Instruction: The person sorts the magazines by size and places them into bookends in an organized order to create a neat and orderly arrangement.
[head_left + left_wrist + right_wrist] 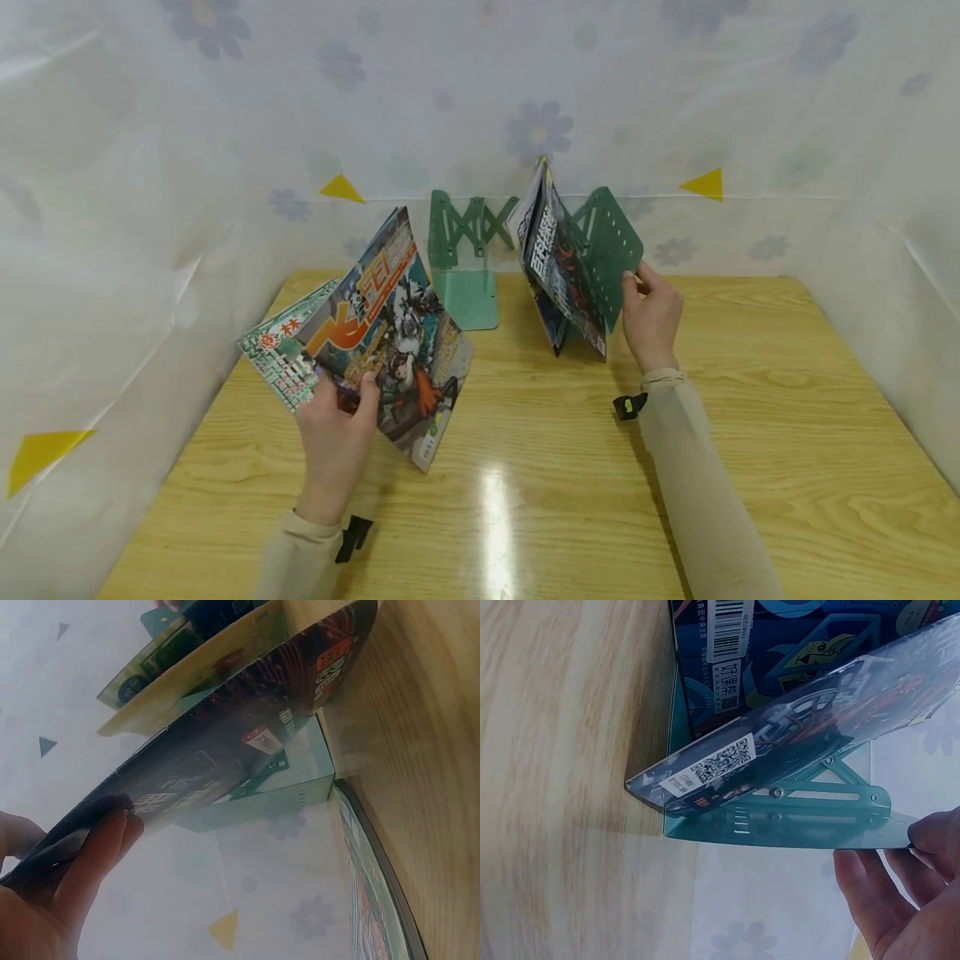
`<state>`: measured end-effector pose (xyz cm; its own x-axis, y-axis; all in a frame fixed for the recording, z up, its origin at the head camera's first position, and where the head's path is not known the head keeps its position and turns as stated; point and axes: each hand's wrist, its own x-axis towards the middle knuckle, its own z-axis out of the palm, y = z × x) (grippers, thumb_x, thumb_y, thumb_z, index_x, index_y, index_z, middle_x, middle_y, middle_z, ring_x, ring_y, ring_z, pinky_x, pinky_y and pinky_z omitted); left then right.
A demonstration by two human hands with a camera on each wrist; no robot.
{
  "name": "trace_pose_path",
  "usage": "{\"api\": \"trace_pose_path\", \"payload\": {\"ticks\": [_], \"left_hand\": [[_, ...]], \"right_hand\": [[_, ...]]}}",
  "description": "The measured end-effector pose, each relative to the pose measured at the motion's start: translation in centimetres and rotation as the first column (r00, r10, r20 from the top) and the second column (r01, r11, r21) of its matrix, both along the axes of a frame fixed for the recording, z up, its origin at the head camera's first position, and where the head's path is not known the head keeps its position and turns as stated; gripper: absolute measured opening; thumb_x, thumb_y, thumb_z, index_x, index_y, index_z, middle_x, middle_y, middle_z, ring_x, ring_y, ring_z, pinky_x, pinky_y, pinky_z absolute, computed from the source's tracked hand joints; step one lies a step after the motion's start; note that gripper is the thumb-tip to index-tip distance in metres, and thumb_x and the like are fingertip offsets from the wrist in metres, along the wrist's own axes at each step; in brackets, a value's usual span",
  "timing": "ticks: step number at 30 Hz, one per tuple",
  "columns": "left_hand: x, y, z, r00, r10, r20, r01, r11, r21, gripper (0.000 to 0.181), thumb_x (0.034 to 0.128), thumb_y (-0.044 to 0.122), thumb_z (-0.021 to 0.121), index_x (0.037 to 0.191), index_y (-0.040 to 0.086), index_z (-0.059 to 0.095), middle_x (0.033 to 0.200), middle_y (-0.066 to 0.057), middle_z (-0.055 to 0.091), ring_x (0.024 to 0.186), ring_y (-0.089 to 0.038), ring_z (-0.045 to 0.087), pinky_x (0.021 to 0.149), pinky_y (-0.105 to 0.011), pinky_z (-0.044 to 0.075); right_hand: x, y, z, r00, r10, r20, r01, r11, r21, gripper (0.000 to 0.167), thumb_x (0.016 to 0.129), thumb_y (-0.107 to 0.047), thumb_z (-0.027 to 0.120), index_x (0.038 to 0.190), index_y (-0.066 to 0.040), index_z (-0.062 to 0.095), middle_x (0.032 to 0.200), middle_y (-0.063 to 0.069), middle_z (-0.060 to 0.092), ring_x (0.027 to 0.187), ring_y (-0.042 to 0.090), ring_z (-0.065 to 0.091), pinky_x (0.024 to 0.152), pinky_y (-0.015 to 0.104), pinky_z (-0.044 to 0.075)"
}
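Near left, pinched at its near part by the left hand (333, 442), thumb on the cover: a glossy magazine (408, 333), tilted over the table (570, 483), likely light, bendy and slippery; best held with a broad pinch, to spare the corners. Beyond its left edge, partly hidden, a green-covered magazine (273, 346); held or not, impossible to tell. Farther right, right hand (654, 317) with thumb and fingers closed on the right plate of the green bookend (618, 242), probably stiff, thin metal; best steadied by that edge. Inside, leaning magazines (562, 275), prone to splay.
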<state>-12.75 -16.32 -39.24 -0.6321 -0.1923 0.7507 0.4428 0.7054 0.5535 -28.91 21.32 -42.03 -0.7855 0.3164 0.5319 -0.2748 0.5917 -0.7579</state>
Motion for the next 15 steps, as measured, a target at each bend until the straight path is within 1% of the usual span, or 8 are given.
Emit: {"api": "trace_pose_path", "payload": {"ticks": [2,4,7,12,15], "left_hand": [[0.0,0.2,-0.1,1.0,-0.008,-0.004,0.008,1.0,0.001,0.024,0.085,-0.005,0.068,0.109,-0.006,0.065,0.074,-0.017,0.068,0.04,-0.015,0.052,0.037,-0.02,0.038],[0.1,0.5,-0.1,1.0,-0.01,0.006,0.01,1.0,0.004,0.026,0.0853,-0.005,0.067,0.111,-0.007,0.064,0.077,-0.018,0.068,0.042,-0.016,0.054,0.038,-0.02,0.04],[0.1,0.8,-0.1,1.0,-0.021,0.022,0.021,1.0,0.013,0.025,0.0851,-0.006,0.067,0.11,-0.009,0.064,0.079,-0.02,0.069,0.045,-0.017,0.057,0.04,-0.02,0.042],[0.0,1.4,0.0,0.999,-0.042,0.005,0.042,0.999,0.022,0.019,0.0834,-0.007,0.067,0.103,-0.009,0.065,0.076,-0.019,0.067,0.045,-0.018,0.056,0.039,-0.019,0.041],[-0.1,1.8,0.1,0.998,-0.059,0.008,0.058,0.998,0.036,0.022,0.0834,-0.008,0.067,0.105,-0.009,0.066,0.074,-0.019,0.068,0.042,-0.016,0.055,0.037,-0.019,0.041]], "right_hand": [[0.0,0.0,0.0,1.0,-0.001,-0.001,0.001,1.0,-0.002,0.032,0.101,-0.024,0.058,0.13,-0.015,0.067,0.125,0.009,0.066,0.1,0.03,0.067,0.079,0.05,0.055],[0.0,0.0,0.0,1.0,-0.003,-0.001,0.003,1.0,-0.002,0.032,0.101,-0.025,0.058,0.13,-0.015,0.067,0.125,0.009,0.066,0.1,0.03,0.067,0.079,0.05,0.055],[0.0,0.0,0.0,1.0,-0.003,0.0,0.003,1.0,0.0,0.032,0.101,-0.025,0.058,0.13,-0.014,0.068,0.125,0.009,0.066,0.101,0.03,0.067,0.08,0.05,0.055],[0.0,0.0,0.0,1.0,-0.001,-0.001,0.001,1.0,0.004,0.031,0.102,-0.025,0.058,0.129,-0.014,0.068,0.126,0.009,0.065,0.101,0.031,0.067,0.081,0.05,0.054],[0.0,0.0,0.0,1.0,-0.001,0.0,0.001,1.0,0.006,0.032,0.101,-0.024,0.058,0.13,-0.014,0.067,0.126,0.009,0.065,0.101,0.031,0.067,0.081,0.05,0.054]]}}
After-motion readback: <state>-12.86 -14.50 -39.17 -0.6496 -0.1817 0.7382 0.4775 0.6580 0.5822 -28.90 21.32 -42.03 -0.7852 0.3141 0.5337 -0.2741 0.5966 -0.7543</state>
